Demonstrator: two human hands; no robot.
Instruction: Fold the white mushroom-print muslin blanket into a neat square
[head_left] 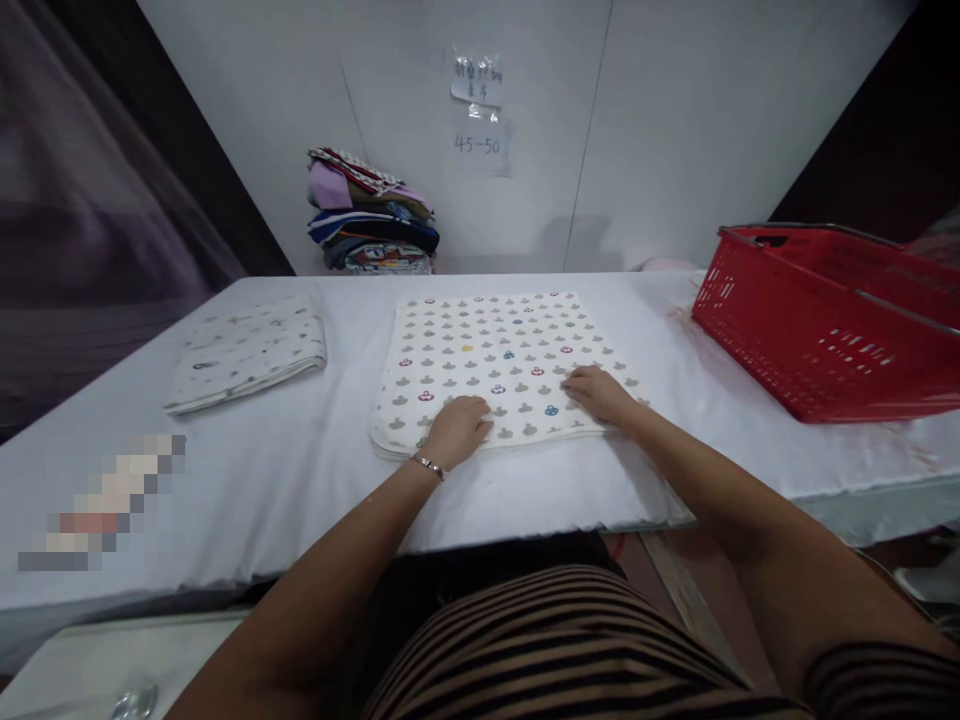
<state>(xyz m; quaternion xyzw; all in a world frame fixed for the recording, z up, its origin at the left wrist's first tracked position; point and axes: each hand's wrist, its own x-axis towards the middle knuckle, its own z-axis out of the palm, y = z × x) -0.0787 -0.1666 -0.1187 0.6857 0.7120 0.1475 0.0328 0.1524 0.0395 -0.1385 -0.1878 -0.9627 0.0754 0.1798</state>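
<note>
- Over at the far left there's a purplish curtain [112,200], then a white-covered table [300,480] with a folded pale cloth [255,345] lying at a slant, well apart from both hands
- Behind that, a lumpy pile of folded fabrics [371,215] by the pale wall [675,120], can't tell what it sits on
- Middle of the table is a patterned cloth [480,335], grey and coloured motifs on white, folded in layers and lying flat right in front of the person
- Looks wider side to side than deep, tho the angle makes that iffy, and most of it stretches beyond the fingertips toward the wall
- Left hand [459,430] is the one closer to its front edge, resting on top left of its middle, fingers loosely bent and pinching nothing, bracelet [429,466] on the wrist
- Taped papers [480,150] straight ahead, one reads 45-50
- Right hand [596,392] rests near the cloth's right side, a touch farther in, fingers relaxed, not clenched
- Far right, red basket [825,330] on the table, apart from that hand
</note>
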